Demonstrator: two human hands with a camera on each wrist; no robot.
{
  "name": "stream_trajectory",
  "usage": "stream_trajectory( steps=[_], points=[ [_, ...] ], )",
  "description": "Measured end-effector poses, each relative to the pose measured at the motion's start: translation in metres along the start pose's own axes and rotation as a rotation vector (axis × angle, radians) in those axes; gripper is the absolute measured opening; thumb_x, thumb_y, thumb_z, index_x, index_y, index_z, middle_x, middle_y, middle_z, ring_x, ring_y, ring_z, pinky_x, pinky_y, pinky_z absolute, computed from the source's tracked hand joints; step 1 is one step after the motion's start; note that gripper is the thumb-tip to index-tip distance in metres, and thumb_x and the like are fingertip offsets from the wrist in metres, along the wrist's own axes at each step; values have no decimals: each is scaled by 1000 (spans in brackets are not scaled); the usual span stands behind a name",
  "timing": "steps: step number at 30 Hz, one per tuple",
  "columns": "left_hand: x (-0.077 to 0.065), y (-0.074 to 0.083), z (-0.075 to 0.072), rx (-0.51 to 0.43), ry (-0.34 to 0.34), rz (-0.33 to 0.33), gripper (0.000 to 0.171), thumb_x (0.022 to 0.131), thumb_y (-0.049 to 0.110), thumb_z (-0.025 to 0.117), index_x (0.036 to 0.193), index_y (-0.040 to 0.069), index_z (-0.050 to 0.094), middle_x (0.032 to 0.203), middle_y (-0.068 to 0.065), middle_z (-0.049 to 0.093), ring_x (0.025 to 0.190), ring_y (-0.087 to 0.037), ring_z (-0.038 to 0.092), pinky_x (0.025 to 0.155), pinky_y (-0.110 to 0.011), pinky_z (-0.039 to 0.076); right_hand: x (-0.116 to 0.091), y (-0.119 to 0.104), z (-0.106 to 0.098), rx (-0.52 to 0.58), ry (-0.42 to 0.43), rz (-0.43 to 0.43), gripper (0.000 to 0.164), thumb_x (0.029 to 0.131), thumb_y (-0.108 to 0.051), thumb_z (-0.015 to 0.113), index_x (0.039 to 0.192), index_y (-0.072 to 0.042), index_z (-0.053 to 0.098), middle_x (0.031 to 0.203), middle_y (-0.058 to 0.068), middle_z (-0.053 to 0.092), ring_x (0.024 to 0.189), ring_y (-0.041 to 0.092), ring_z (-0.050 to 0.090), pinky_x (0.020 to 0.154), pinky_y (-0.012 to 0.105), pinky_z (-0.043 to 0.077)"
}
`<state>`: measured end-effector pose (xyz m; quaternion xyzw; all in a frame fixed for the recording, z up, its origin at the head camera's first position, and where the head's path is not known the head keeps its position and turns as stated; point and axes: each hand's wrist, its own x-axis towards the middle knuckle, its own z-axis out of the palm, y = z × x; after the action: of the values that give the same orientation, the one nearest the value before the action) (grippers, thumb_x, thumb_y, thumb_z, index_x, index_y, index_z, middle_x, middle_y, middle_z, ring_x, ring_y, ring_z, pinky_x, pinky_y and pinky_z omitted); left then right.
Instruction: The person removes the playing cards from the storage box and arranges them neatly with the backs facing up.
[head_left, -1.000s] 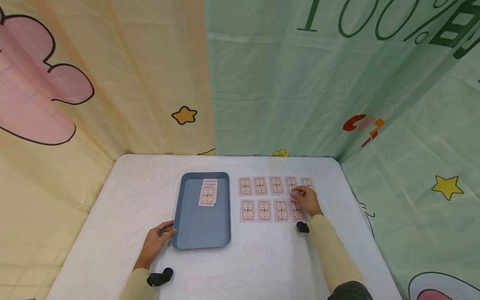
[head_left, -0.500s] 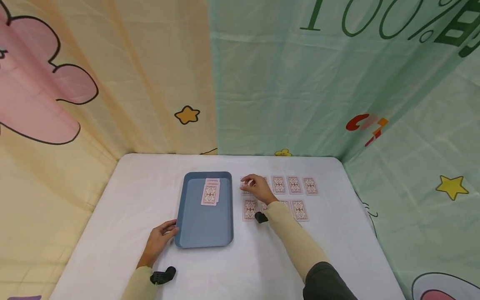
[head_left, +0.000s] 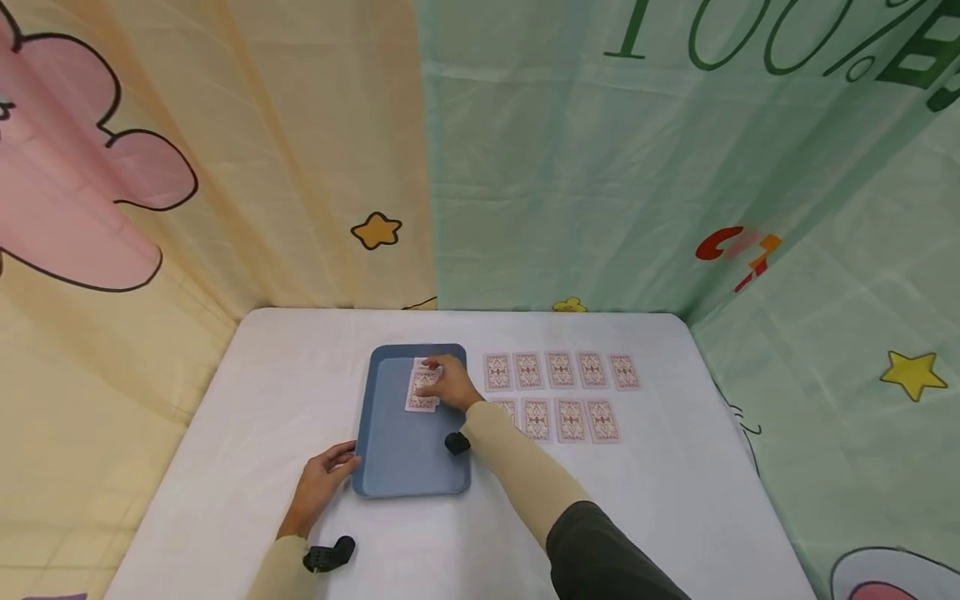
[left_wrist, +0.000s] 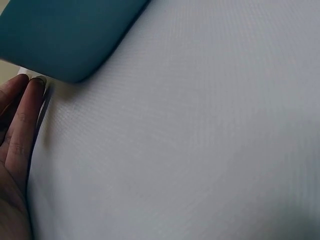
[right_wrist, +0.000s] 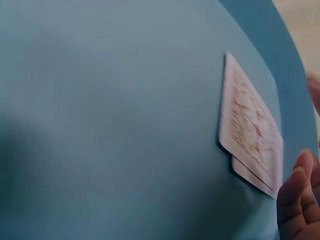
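A blue-grey tray (head_left: 408, 467) lies on the table, holding a small overlapping stack of playing cards (head_left: 422, 404), patterned backs up. My right hand (head_left: 452, 383) reaches over the tray's right rim above the stack. Its fingers and thumb are parted; in the right wrist view the fingertips (right_wrist: 295, 182) appear beside the cards (right_wrist: 252, 125), with no card between them. The left hand (head_left: 318, 487) rests against the tray's left side, fingers fairly straight. In the left wrist view, its fingers (left_wrist: 22, 125) are near the tray's corner (left_wrist: 70, 45).
Right of the tray, several playing cards lie face down in a back row (head_left: 559, 370) and a front row (head_left: 570, 421). The right sleeve (head_left: 517, 467) partly covers the front row's leftmost card. A white cloth covers the table (head_left: 675, 517); printed curtains (head_left: 525, 167) stand behind.
My right hand has moved left from the right end of the card rows, across them, to the stack in the tray. The left hand has stayed at the tray's side.
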<state>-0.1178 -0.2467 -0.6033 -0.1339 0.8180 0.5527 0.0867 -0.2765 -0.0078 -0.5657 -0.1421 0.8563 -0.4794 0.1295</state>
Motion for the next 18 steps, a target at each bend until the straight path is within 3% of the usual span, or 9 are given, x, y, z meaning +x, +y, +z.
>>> stream_trajectory(
  steps=[5, 10, 18],
  points=[
    [-1, -2, 2, -5, 5, -9, 45, 90, 19, 68, 129, -1, 58, 107, -12, 66, 95, -9, 60, 79, -16, 46, 0, 4, 17, -40, 49, 74, 62, 76, -15, 83, 130, -1, 55, 130, 14, 53, 123, 27, 49, 105, 36, 38],
    [-1, -2, 4, -11, 0, -12, 46, 91, 21, 68, 130, 0, 58, 111, -13, 66, 102, -16, 61, 80, -16, 46, 0, 6, 24, -52, 119, 135, 64, 75, -12, 83, 130, 0, 53, 132, 15, 50, 123, 28, 48, 107, 39, 36],
    [0, -1, 2, -13, 4, -4, 47, 91, 21, 69, 130, -1, 57, 112, -13, 66, 105, -21, 61, 80, -16, 46, 10, 9, 31, -88, 122, 216, 72, 69, -8, 87, 133, -3, 53, 136, 14, 46, 122, 26, 47, 109, 38, 34]
  ],
)
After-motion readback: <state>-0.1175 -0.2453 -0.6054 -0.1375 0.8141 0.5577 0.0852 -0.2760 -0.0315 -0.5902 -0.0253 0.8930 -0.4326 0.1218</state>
